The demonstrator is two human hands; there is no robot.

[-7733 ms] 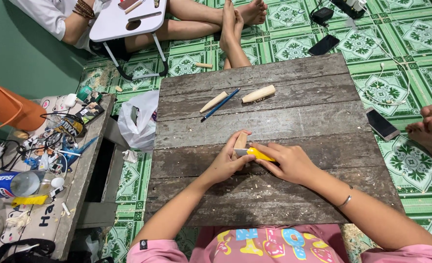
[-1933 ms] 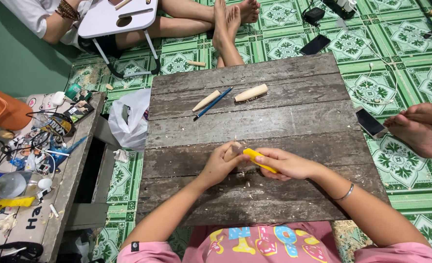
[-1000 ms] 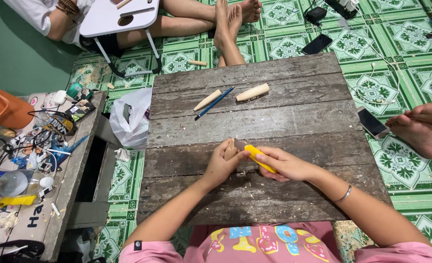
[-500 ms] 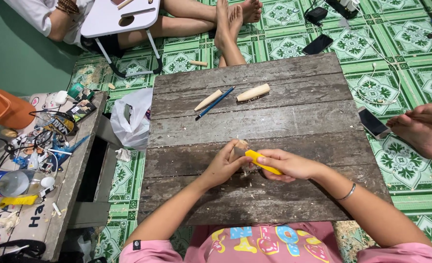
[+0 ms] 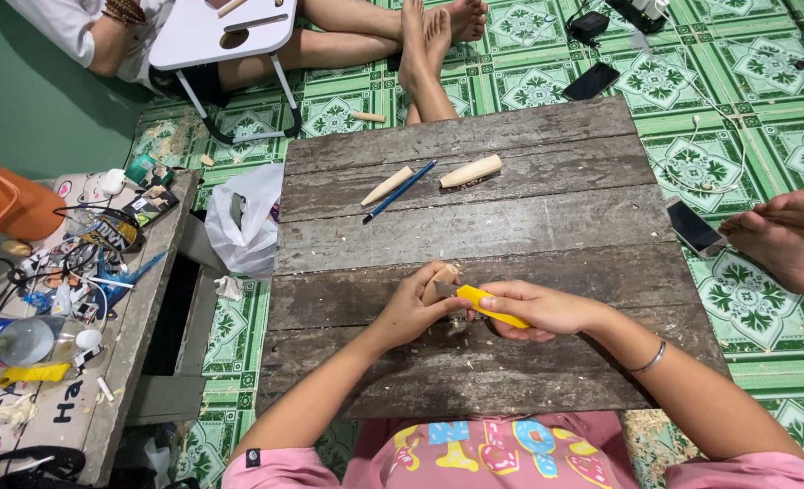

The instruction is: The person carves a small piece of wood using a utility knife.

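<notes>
While pale shavings already litter the weathered grey plank board point(image 5: 510, 226) near its closest edge, the left hand point(image 5: 413, 310) clenches a short pale wooden peg point(image 5: 440, 281) and the right hand point(image 5: 538, 308) grips a yellow-handled utility knife point(image 5: 488, 306), blade against the peg. Carving looks partway done. Farther off lie two shaped wooden pieces point(image 5: 471, 170) and a blue pencil point(image 5: 400, 191); bare planks between leave room.

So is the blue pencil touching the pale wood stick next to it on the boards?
Touching. In the head view the blue pencil lies directly against the pale wood stick, with no gap visible between them.
</notes>
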